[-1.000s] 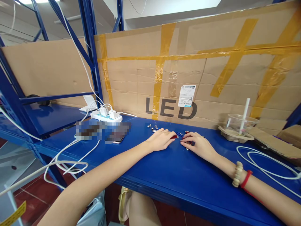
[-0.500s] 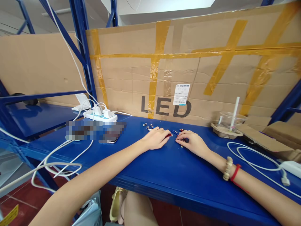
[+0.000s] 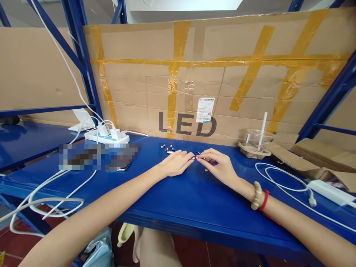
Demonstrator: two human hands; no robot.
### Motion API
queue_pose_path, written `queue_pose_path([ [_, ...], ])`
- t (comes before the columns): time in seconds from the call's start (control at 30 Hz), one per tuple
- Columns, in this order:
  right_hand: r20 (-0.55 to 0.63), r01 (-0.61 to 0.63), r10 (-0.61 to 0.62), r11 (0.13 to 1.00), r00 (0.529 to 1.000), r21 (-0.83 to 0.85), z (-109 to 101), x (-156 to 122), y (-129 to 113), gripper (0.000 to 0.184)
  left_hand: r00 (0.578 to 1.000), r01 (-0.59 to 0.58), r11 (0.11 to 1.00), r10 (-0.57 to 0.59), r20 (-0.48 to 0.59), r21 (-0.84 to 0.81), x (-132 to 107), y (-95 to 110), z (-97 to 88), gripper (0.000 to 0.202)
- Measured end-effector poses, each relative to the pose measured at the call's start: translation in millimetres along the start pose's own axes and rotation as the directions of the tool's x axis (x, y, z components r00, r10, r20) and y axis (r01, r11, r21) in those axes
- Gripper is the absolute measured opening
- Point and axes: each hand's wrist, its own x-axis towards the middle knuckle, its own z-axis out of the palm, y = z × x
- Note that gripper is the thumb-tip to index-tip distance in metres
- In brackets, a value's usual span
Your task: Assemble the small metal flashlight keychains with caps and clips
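My left hand (image 3: 174, 163) and my right hand (image 3: 216, 165) rest on the blue shelf (image 3: 178, 200), fingertips meeting over a small metal-tipped part (image 3: 195, 157). Both hands pinch it from either side. Its colour and shape are mostly hidden by my fingers. Several small silver pieces (image 3: 167, 148) lie on the shelf just behind my left hand. A tiny loose piece (image 3: 206, 170) lies under my right hand. My right wrist wears a bead bracelet (image 3: 256, 195) and a red string.
A taped cardboard sheet marked LED (image 3: 211, 81) stands behind. A white power strip (image 3: 107, 137) with plugs and cables sits left. A plastic cup with a straw (image 3: 256, 139) stands right, with a white cable (image 3: 286, 181), an adapter (image 3: 330, 192) and flat cardboard (image 3: 319, 155).
The camera has turned right and tilted. My hands have drawn together, fingertips now meeting on one small part instead of lying over the red and blue pieces.
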Motion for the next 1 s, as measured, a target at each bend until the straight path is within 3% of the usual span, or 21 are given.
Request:
queue_pose_path([
  [0.27,0.047,0.053,-0.053,0.999,0.998,0.008,1.4,-0.9,0.7,0.019,1.000,-0.019,1.000,0.019,0.022,0.005,0.8,1.3,-1.1,0.030],
  [0.4,0.043,-0.004,0.005,1.000,0.999,-0.016,0.3,0.8,0.4,0.022,0.998,0.063,0.996,-0.064,0.003,0.061,1.7,1.2,-0.5,0.030],
  [0.57,-0.075,-0.148,0.137,0.976,0.988,-0.158,-5.8,2.7,5.4,0.021,0.977,0.211,0.976,-0.208,-0.046,0.056,1.3,-1.4,1.0,0.028],
  [0.8,0.034,-0.047,0.063,0.937,0.997,-0.347,-9.0,1.5,9.7,0.017,0.967,0.253,0.963,-0.249,-0.056,0.089,1.7,-1.3,0.6,0.019],
  [0.9,-0.016,-0.054,0.051,0.931,0.999,-0.362,-9.5,1.6,10.3,0.021,0.927,0.367,0.928,-0.359,-0.109,0.063,0.9,-5.2,0.7,0.015],
  [1.0,-0.084,-0.116,0.090,0.916,0.992,-0.385,-11.1,2.0,12.9,0.022,0.856,0.505,0.863,-0.497,-0.146,0.027,-1.4,-12.4,2.0,0.017],
])
